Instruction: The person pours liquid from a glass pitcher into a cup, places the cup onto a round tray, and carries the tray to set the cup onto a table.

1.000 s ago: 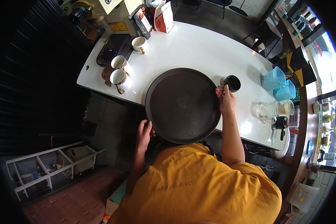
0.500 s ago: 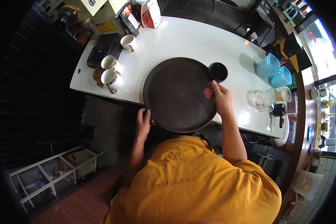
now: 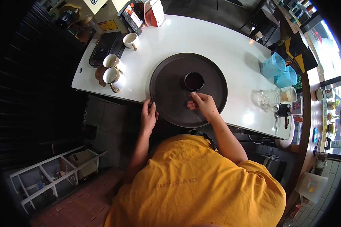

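Observation:
A large round dark serving tray [image 3: 170, 102] overlaps the near edge of the white counter. My left hand [image 3: 149, 116] holds its left rim, thumb on top and fingers around the edge. A small black cup [image 3: 194, 81] with dark liquid in it is over the middle of the tray, upright. With thumb and fingers pinched at the cup's near side, where its handle is, my right hand [image 3: 204, 106] grips it. The handle itself is mostly hidden by the fingers.
White mugs [image 3: 114, 78] stand at the left by a black flat device [image 3: 105, 49]. On the right are blue plastic containers [image 3: 273, 66], clear cups [image 3: 268, 100] and a portafilter [image 3: 284, 111]. A red and white bag [image 3: 154, 13] stands at the back left.
My right hand has brought the black cup leftward from the counter beside the tray to over the tray's middle. The tray has shifted slightly right and away from me, my left hand still on it.

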The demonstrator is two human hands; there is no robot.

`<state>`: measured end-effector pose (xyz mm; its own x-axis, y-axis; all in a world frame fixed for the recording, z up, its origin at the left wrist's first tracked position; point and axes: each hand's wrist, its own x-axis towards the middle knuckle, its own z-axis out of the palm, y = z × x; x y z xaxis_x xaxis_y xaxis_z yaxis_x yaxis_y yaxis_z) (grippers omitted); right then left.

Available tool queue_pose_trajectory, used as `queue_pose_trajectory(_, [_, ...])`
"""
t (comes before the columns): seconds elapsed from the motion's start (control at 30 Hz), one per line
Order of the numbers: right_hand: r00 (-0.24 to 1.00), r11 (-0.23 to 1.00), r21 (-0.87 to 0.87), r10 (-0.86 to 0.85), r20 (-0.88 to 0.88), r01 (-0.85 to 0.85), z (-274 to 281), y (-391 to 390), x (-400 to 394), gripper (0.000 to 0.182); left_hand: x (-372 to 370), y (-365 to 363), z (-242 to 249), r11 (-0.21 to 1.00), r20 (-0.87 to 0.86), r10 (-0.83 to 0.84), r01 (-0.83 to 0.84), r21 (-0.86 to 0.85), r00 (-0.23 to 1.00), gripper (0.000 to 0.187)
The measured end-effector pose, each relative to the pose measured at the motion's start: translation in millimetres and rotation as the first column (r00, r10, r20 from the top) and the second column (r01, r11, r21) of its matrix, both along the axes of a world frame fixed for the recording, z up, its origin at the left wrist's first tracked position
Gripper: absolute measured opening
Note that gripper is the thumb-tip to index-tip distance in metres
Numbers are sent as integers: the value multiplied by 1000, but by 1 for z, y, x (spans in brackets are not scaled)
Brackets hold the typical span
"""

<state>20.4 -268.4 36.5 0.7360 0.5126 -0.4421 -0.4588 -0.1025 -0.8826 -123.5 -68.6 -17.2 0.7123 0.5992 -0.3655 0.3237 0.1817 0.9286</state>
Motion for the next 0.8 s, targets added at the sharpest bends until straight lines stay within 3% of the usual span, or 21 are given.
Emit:
queue_pose_trajectory(0.4, [983, 982, -54, 183, 9, -182, 2, -1, 19, 38, 0, 2, -1, 1000, 27, 11, -11, 11, 1000, 43])
queue_pose_trajectory(0.5, [979, 973, -108, 206, 5, -204, 7, -5, 22, 38, 2, 0, -4, 998, 61, 57, -57, -5, 997, 42])
queue_pose_trajectory(0.6, [969, 952, -251, 211, 129, -174, 12, -14, 30, 37, 4, -2, -4, 995, 82, 105, -104, -13, 991, 40])
queue_pose_trajectory(0.63, [913, 947, -322, 144, 383, -14, 5, -21, 40, 36, 4, -3, -3, 993, 80, 114, -114, -10, 990, 38])
queue_pose_trajectory(0.7, [651, 910, -284, 21, 759, 302, -8, -33, 64, 29, 5, -6, 3, 989, 50, 148, -148, -5, 988, 37])
queue_pose_trajectory(0.77, [450, 883, -231, 25, 893, 409, -10, -46, 95, 21, 5, -7, 0, 983, 18, 183, -183, -3, 983, 36])
queue_pose_trajectory(0.8, [340, 858, -252, 97, 935, 447, -18, -55, 112, 26, 6, -6, -8, 977, 19, 211, -211, 25, 977, 36])
